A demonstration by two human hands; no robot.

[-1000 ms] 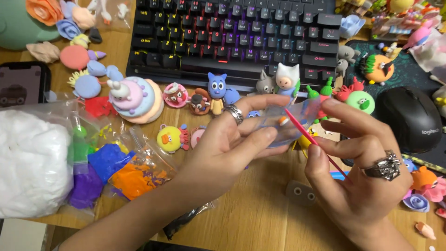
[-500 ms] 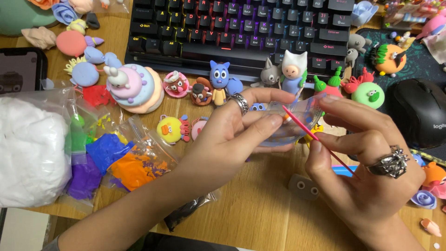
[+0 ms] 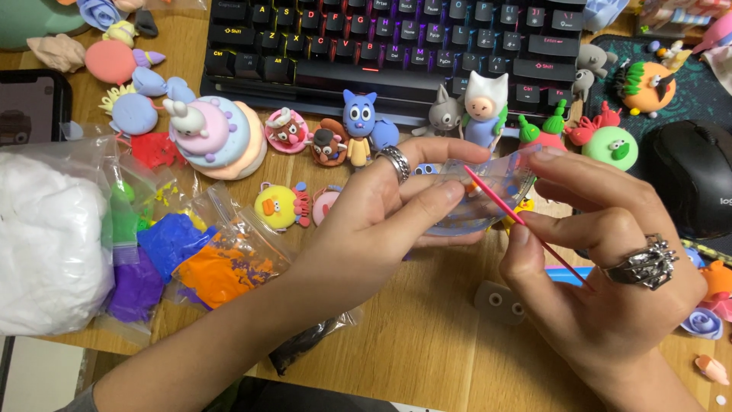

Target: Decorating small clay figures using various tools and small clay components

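1. Left hand (image 3: 381, 217): raised above the wooden table (image 3: 427, 343), fingers curled, thumb and fingers pinching a clear, thin plastic pouch (image 3: 488, 191) by its near edge. A silver ring sits on one finger.
2. Right hand (image 3: 610, 275): thumb and forefinger pressed together on a thin pink stick tool (image 3: 518, 221), held like a pen. Its tip lies against the pouch. The other fingers steady the pouch's far edge. One large silver ring is worn.
3. Location: the pouch is held between both hands, clear of the table, in front of the black keyboard (image 3: 396, 38).
4. Handling, as judged: the pouch looks very light, limp and slippery, and likely to buckle; an edge or corner gives the best hold. The stick looks light, stiff and slender, and may snap if levered; it is best held near its middle.
5. Count: one pouch, one stick.
6. Surroundings: a row of small modelled clay figures (image 3: 358, 126) before the keyboard, too crowded to count exactly; one black computer mouse (image 3: 686, 183) to the right; one bag of white clay (image 3: 46, 244); and bags of blue, purple and orange clay (image 3: 221, 271) to the left.
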